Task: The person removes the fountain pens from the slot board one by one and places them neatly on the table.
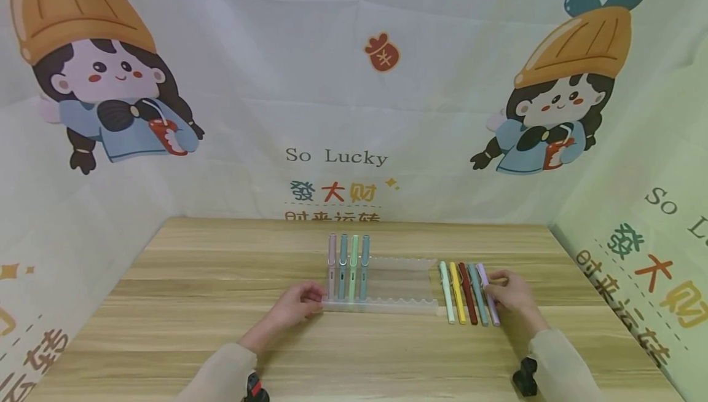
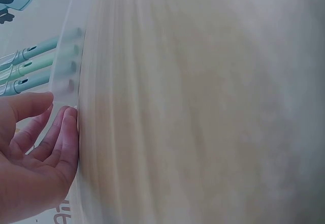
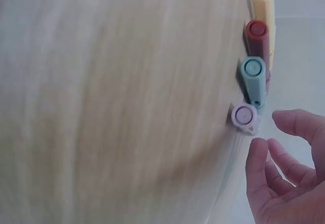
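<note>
Pinching left hand (image 1: pixel 298 303): thumb and fingers close on the near left corner of the clear rack (image 1: pixel 398 280); a twist here could skew it on the table (image 1: pixel 354 359) and jolt its pens.
Pink pen (image 1: pixel 332 271): in the rack, just beside the left fingertips, likeliest to be knocked askew if that hand slips inward.
Blue pen (image 1: pixel 343 271), green pen (image 1: pixel 353 271), second blue pen (image 1: pixel 365 271): farther right of the left hand, side by side; a tilted rack might set them sliding.
Notched rail (image 1: pixel 412 307): between the hands; a pen brought in crooked could ride over its ridges and roll.
Mint pen (image 1: pixel 447 294), yellow pen (image 1: pixel 458 294), dark red pen (image 1: pixel 468 294): loose, left of the right hand; a bump may scatter them.
Teal pen (image 1: pixel 478 297): one place in from the purple pen (image 1: pixel 493 313), so an overreach could catch it.
Right hand (image 1: pixel 514 294): thumb and forefinger parted at the purple pen; contact I cannot tell. A one-sided push would probably shove it leftward.
</note>
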Tool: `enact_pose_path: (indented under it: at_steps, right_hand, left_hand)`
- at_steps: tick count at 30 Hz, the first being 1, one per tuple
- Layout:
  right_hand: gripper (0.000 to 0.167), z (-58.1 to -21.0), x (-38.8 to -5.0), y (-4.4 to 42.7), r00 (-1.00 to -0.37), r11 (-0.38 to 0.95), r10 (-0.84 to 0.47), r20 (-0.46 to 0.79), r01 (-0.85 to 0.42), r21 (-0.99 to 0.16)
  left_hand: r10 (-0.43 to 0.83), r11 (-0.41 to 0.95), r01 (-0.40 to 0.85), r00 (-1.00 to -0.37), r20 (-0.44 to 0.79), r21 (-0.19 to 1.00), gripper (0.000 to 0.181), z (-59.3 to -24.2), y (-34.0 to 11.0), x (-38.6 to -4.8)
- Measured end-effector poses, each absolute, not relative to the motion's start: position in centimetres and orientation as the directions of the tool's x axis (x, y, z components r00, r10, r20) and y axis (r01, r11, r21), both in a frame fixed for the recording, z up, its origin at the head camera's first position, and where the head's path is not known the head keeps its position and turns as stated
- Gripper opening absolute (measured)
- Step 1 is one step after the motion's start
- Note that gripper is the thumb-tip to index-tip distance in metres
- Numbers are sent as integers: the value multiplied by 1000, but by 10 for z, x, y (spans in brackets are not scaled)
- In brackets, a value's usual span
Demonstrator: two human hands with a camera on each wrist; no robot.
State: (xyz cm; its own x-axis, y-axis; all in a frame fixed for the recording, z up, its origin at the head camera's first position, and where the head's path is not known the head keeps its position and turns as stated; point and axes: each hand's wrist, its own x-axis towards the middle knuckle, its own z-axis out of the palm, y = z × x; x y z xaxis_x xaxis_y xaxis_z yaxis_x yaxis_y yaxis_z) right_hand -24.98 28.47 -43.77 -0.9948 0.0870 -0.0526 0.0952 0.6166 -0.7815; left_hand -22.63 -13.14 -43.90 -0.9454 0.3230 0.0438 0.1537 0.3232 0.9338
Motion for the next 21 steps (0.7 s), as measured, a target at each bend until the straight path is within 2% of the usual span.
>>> enact_pose_path:
  at_steps: [9, 21]
  right_hand:
    - [35, -433, -246, 272, -989, 671, 110, 94, 4, -742]
    - [30, -432, -240, 237, -990, 638, 32, 140, -87, -765]
  left_hand:
    - [316, 327, 143, -948, 35, 934, 20, -462, -137, -240]
    - [322, 330, 153, -946, 41, 931, 21, -461, -137, -239]
